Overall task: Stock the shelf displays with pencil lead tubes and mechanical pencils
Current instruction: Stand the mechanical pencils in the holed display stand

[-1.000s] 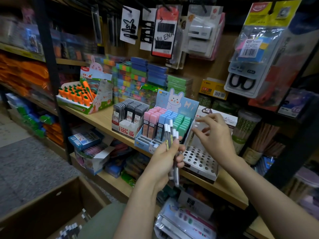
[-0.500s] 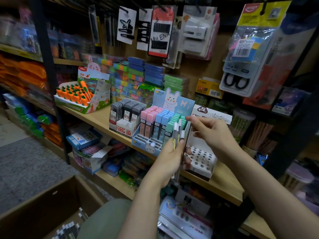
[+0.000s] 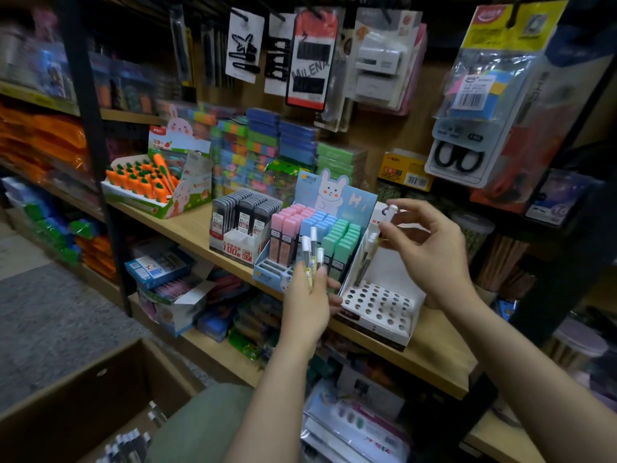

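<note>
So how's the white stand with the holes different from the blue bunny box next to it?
The white stand has a sloped top of round holes, nearly all empty; the blue bunny box is packed with pink, blue and green lead tubes standing in rows. The stand is plain white, the box has a rabbit backboard. Both sit on the same wooden shelf.

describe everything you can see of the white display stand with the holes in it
The white display stand looks like folded cardboard: a sloped top panel punched with rows of round holes, side walls, a tall back card and a dark front strip. It sits on the wooden shelf, right of the blue bunny box. The right hand lowers a pencil toward its rear holes; most holes look empty.
</note>
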Demonstrator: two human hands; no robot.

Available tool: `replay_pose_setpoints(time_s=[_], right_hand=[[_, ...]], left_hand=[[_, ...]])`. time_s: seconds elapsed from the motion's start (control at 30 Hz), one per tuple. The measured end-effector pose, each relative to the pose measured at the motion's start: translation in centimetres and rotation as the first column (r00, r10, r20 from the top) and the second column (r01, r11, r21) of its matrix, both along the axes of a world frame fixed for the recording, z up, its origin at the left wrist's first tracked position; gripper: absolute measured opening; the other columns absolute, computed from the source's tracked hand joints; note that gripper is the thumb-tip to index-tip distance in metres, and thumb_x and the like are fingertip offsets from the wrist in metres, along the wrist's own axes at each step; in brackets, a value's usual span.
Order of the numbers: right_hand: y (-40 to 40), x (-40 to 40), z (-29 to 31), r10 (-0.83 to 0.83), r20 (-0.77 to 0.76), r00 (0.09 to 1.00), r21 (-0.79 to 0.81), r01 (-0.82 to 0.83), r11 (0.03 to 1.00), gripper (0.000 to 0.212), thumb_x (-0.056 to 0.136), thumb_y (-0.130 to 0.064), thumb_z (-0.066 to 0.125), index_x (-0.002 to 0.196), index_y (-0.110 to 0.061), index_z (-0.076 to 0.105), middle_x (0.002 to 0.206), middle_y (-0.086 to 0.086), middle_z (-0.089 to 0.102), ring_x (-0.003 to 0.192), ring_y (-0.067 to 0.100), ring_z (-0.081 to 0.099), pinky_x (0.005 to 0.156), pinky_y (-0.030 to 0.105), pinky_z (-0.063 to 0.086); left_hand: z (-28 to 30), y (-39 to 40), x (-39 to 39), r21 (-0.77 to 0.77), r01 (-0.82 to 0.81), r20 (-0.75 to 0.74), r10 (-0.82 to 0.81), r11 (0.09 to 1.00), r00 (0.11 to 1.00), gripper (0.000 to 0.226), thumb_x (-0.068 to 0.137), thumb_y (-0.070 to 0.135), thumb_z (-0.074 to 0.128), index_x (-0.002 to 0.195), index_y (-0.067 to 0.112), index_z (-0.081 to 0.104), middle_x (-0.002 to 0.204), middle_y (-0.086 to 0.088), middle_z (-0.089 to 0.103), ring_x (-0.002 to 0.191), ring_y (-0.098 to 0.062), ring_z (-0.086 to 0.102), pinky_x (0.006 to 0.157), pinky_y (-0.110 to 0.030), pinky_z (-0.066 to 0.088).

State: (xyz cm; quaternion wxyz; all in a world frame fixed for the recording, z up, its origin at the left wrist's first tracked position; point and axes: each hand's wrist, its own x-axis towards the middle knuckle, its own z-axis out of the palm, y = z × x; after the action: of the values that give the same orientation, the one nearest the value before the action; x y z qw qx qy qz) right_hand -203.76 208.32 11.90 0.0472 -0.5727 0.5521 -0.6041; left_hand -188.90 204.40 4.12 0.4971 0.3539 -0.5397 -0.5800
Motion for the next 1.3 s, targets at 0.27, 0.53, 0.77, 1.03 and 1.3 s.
replay_pose_setpoints(time_s=[0.27,0.53,0.77,1.03,1.3], right_hand=[[-0.9,-0.3,-3.2,-0.135,-0.229,0.964,-0.025,0.132,0.991,0.029,0.086,-0.012,0.072,0.111,-0.024,0.065,0.090,-0.015,0.067,0.082,-0.002,0.067,0.074,0.013,0.054],[-0.9,-0.6,-3.7,-0.127,-0.259,0.958,-0.007,0.129,0.992,0.028,0.088,-0.015,0.071,0.114,-0.023,0.066,0.092,-0.015,0.067,0.083,0.001,0.068,0.074,0.022,0.058],[-1.9,-0.6,-4.0,-0.167,-0.281,0.945,-0.011,0.171,0.985,0.030,0.088,-0.015,0.071,0.117,-0.019,0.065,0.093,-0.009,0.067,0.085,0.003,0.067,0.076,0.029,0.059],[-2.0,-0.4,-4.9,-0.218,-0.396,0.892,-0.039,0.221,0.974,0.031,0.084,-0.016,0.076,0.113,-0.020,0.065,0.086,-0.008,0.067,0.077,0.002,0.065,0.073,0.019,0.056],[-2.2,-0.3,-5.2,-0.315,-0.448,0.837,-0.114,0.296,0.948,0.031,0.079,-0.018,0.080,0.109,-0.016,0.073,0.095,-0.002,0.056,0.065,0.004,0.052,0.066,0.004,0.040]], left_hand=[[-0.2,-0.1,0.4,0.088,0.057,-0.069,-0.051,0.994,0.996,0.011,0.102,0.032,0.043,0.102,0.028,0.054,0.066,0.005,0.051,0.051,-0.006,0.044,0.050,-0.022,0.042],[-0.1,-0.1,0.4,0.119,0.062,-0.066,-0.054,0.991,0.996,0.017,0.104,0.032,0.038,0.107,0.024,0.053,0.068,0.005,0.045,0.054,-0.008,0.038,0.053,-0.024,0.037],[-0.3,-0.1,0.0,0.169,0.070,-0.012,-0.069,0.983,0.998,0.017,0.104,0.021,0.036,0.107,0.029,0.051,0.083,0.002,0.050,0.066,-0.011,0.043,0.064,-0.026,0.041],[-0.1,0.2,0.2,0.164,0.122,-0.068,-0.112,0.979,0.991,0.014,0.104,0.020,0.041,0.108,0.020,0.054,0.077,0.005,0.063,0.058,-0.005,0.047,0.052,-0.016,0.044],[0.0,0.4,0.3,0.178,0.205,-0.122,-0.185,0.962,0.975,0.015,0.102,0.026,0.046,0.116,0.024,0.052,0.076,0.008,0.069,0.054,-0.004,0.048,0.053,-0.019,0.044]])
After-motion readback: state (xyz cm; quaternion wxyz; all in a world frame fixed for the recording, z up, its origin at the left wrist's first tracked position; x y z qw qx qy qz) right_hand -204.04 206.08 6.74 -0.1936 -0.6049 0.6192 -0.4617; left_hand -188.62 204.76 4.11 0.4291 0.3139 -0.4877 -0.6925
